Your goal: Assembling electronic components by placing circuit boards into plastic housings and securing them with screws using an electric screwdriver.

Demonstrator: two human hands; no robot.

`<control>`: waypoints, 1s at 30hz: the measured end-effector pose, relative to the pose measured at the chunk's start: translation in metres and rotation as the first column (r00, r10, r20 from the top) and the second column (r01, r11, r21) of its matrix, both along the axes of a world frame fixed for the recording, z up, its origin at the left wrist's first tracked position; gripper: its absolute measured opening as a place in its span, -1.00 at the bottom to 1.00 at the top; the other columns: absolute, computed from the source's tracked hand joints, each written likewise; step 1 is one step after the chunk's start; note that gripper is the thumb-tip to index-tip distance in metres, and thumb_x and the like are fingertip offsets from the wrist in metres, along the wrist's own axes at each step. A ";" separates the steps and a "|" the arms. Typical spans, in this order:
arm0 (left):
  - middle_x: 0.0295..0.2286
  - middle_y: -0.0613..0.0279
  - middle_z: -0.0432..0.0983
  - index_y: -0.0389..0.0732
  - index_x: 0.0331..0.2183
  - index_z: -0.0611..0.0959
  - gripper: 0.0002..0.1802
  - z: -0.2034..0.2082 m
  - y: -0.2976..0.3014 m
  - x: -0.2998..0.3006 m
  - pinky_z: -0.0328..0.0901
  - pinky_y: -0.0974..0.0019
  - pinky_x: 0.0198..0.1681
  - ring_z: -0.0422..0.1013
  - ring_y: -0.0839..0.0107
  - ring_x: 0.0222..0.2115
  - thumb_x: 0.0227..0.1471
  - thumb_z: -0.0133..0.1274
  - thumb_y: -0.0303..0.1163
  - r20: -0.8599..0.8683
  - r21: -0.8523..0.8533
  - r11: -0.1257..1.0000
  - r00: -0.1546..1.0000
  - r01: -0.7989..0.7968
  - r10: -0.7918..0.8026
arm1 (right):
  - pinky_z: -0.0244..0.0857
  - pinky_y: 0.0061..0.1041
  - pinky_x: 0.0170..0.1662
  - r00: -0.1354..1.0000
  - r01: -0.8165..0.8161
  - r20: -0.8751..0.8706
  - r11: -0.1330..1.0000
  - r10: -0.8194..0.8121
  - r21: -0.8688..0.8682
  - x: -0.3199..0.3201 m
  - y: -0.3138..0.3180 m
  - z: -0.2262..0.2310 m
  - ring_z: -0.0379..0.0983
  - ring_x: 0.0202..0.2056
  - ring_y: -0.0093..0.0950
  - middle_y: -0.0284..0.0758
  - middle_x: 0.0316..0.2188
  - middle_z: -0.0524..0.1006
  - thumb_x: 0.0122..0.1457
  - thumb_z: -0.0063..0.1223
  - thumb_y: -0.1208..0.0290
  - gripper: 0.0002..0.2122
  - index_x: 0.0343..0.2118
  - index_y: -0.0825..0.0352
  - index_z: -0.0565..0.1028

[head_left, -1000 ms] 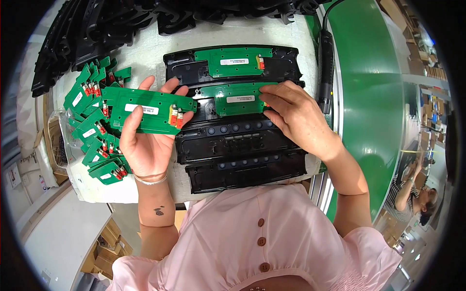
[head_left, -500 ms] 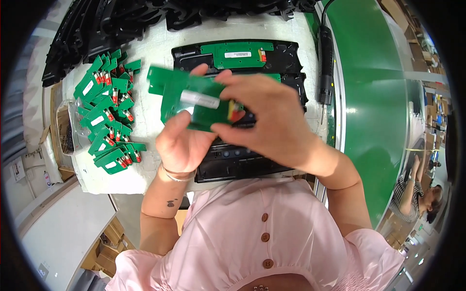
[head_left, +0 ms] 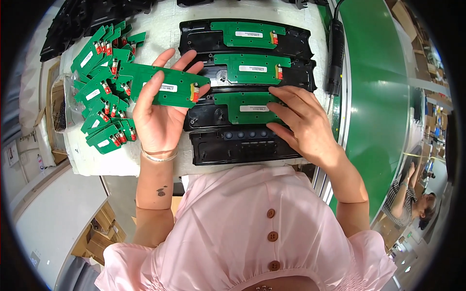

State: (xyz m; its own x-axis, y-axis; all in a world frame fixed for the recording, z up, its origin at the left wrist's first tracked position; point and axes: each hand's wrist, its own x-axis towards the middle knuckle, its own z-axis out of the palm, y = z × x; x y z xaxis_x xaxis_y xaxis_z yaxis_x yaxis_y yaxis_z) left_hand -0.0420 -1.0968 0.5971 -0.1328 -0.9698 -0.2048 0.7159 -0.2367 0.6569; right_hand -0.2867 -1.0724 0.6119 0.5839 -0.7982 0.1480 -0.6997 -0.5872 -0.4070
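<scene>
My left hand [head_left: 159,114], palm up, holds a green circuit board [head_left: 177,93] with a white label and a red-and-yellow connector; the thumb lies over its top face. My right hand [head_left: 306,121] grips the right end of another circuit board [head_left: 242,107], which lies in the third black plastic panel [head_left: 203,118]. Its fingers hide that board's connector. Two panels farther back, a far one [head_left: 296,42] and a second one [head_left: 303,72], each bear a circuit board, the far board [head_left: 233,36] and the second board [head_left: 230,72]. Nearest me is a black panel [head_left: 208,148] with several round buttons.
A heap of green circuit boards [head_left: 92,94] lies on the left of the white table [head_left: 121,165]. Black plastic parts [head_left: 82,24] are piled at the far left. A black electric screwdriver [head_left: 336,58] is on the right, beside a green surface [head_left: 374,97]. Another person [head_left: 407,199] is at far right.
Both hands were together over the panels with a board between them. Now my left hand is farther left with a board, and my right hand is at a board in the third panel.
</scene>
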 end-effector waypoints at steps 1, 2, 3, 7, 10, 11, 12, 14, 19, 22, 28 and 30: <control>0.05 -0.26 -0.04 -0.31 0.06 0.11 -0.43 0.000 0.000 0.000 0.13 -0.08 0.00 0.04 -0.04 0.06 0.05 -0.24 -0.26 0.013 -0.009 1.000 1.000 0.005 -0.005 | 0.21 -0.34 -0.09 1.000 -0.003 0.009 1.000 0.003 -0.007 0.001 -0.001 -0.002 0.29 -0.12 -0.27 -0.22 -0.18 0.40 -0.30 0.19 0.50 -0.67 -0.36 0.42 0.46; 0.05 -0.26 -0.04 -0.31 0.06 0.11 -0.43 0.000 0.000 0.000 0.13 -0.08 0.00 0.04 -0.04 0.06 0.05 -0.24 -0.26 0.014 -0.009 1.000 1.000 0.004 -0.004 | 0.21 -0.35 -0.09 1.000 -0.007 0.018 1.000 0.008 -0.012 0.003 0.000 -0.004 0.29 -0.12 -0.27 -0.22 -0.18 0.40 -0.29 0.19 0.50 -0.68 -0.36 0.42 0.46; 0.02 -0.23 0.05 -0.30 0.04 0.15 -0.45 0.000 0.001 0.000 0.18 -0.05 -0.03 0.11 0.00 0.02 0.04 -0.21 -0.27 -0.003 -0.001 1.000 1.000 -0.009 0.009 | 0.21 -0.35 -0.09 1.000 -0.008 0.018 1.000 0.008 -0.013 0.004 0.000 -0.004 0.29 -0.12 -0.27 -0.22 -0.18 0.40 -0.29 0.19 0.50 -0.68 -0.36 0.42 0.46; -0.02 -0.21 0.13 -0.30 0.02 0.18 -0.46 -0.003 -0.002 -0.003 0.23 -0.01 -0.06 0.19 0.04 -0.03 0.02 -0.18 -0.29 -0.013 0.005 1.000 1.000 -0.007 0.007 | 0.23 -0.35 -0.10 0.999 0.045 0.020 0.999 -0.045 -0.004 0.002 0.001 -0.008 0.29 -0.12 -0.25 -0.24 -0.16 0.40 -0.26 0.20 0.50 -0.70 -0.36 0.40 0.46; -0.02 -0.23 0.12 -0.31 0.03 0.17 -0.45 -0.004 -0.001 -0.001 0.23 -0.02 -0.06 0.20 0.03 -0.03 0.02 -0.18 -0.28 -0.020 -0.004 1.000 1.000 -0.011 0.011 | 0.22 -0.36 -0.12 0.997 0.065 0.049 0.998 -0.065 -0.004 -0.002 0.003 -0.007 0.31 -0.16 -0.29 -0.24 -0.20 0.42 -0.27 0.18 0.52 -0.71 -0.38 0.41 0.47; -0.02 -0.23 0.12 -0.31 0.03 0.17 -0.45 -0.004 -0.001 0.000 0.23 -0.02 -0.06 0.20 0.03 -0.03 0.02 -0.18 -0.28 -0.021 -0.003 1.000 1.000 -0.006 0.006 | 0.21 -0.38 -0.14 0.996 0.061 0.065 0.998 -0.061 -0.007 -0.003 0.003 -0.008 0.32 -0.18 -0.32 -0.24 -0.23 0.43 -0.28 0.17 0.52 -0.71 -0.39 0.42 0.47; -0.02 -0.23 0.11 -0.32 0.03 0.17 -0.45 -0.004 -0.001 0.000 0.22 -0.03 -0.06 0.20 0.02 -0.03 0.02 -0.18 -0.28 -0.020 -0.007 1.000 1.000 -0.009 0.009 | 0.21 -0.38 -0.14 0.996 0.066 0.064 0.998 -0.066 -0.006 -0.005 0.004 -0.010 0.32 -0.18 -0.32 -0.24 -0.23 0.43 -0.28 0.17 0.52 -0.71 -0.39 0.42 0.47; -0.01 -0.25 0.10 -0.33 0.03 0.17 -0.45 -0.004 -0.001 0.000 0.22 -0.04 -0.06 0.19 0.01 -0.03 0.02 -0.19 -0.28 -0.020 -0.013 1.000 1.000 -0.014 0.013 | 0.21 -0.40 -0.18 0.999 0.033 0.030 0.998 -0.031 -0.048 -0.008 0.004 -0.015 0.33 -0.24 -0.37 -0.27 -0.29 0.45 -0.25 0.14 0.55 -0.75 -0.40 0.42 0.47; -0.01 -0.26 0.08 -0.33 0.04 0.15 -0.44 -0.005 -0.001 0.000 0.21 -0.05 -0.05 0.17 0.00 -0.01 0.03 -0.20 -0.27 -0.034 -0.028 1.000 0.999 0.008 -0.009 | 0.20 -0.41 -0.20 0.998 0.046 0.053 0.998 -0.044 -0.038 -0.009 0.004 -0.018 0.35 -0.28 -0.37 -0.28 -0.32 0.46 -0.23 0.12 0.57 -0.76 -0.39 0.42 0.47; 0.04 -0.28 -0.04 -0.31 0.06 0.10 -0.42 -0.003 0.002 -0.002 0.09 -0.12 0.01 0.03 -0.04 0.05 0.05 -0.24 -0.23 -0.104 -0.048 0.997 0.993 0.056 -0.061 | 0.21 -0.41 -0.21 0.995 0.068 0.080 0.997 -0.065 -0.037 -0.007 0.006 -0.013 0.35 -0.29 -0.34 -0.27 -0.30 0.45 -0.25 0.14 0.54 -0.74 -0.39 0.41 0.47; 0.05 0.06 0.04 -0.24 0.04 0.13 -0.44 0.017 0.023 -0.045 0.12 0.06 0.01 0.10 0.21 0.03 0.06 -0.26 -0.17 -0.208 0.006 0.982 0.961 0.187 -0.181 | 0.30 -0.41 -0.27 0.920 0.078 0.387 0.997 -0.067 -0.011 0.035 0.004 0.012 0.38 -0.29 -0.30 -0.24 -0.24 0.44 -0.31 0.26 0.50 -0.68 -0.39 0.40 0.46; 0.05 0.06 0.04 -0.23 0.05 0.10 -0.43 0.016 0.028 -0.054 0.14 0.15 -0.01 0.15 0.25 0.00 0.05 -0.23 -0.20 -0.195 -0.005 0.967 0.948 0.255 -0.251 | 0.32 -0.46 -0.27 0.892 0.110 0.435 0.993 -0.120 0.048 0.042 0.008 0.011 0.37 -0.26 -0.30 -0.23 -0.23 0.43 -0.34 0.29 0.49 -0.65 -0.38 0.37 0.46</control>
State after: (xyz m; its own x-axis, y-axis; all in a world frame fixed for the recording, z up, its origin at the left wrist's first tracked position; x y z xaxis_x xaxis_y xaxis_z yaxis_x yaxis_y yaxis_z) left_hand -0.0961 -1.0683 0.6128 -0.4120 -0.8952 -0.1698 0.7433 -0.4380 0.5057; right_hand -0.2452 -1.0648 0.6224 0.3685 -0.8617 0.3487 -0.5109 -0.5011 -0.6985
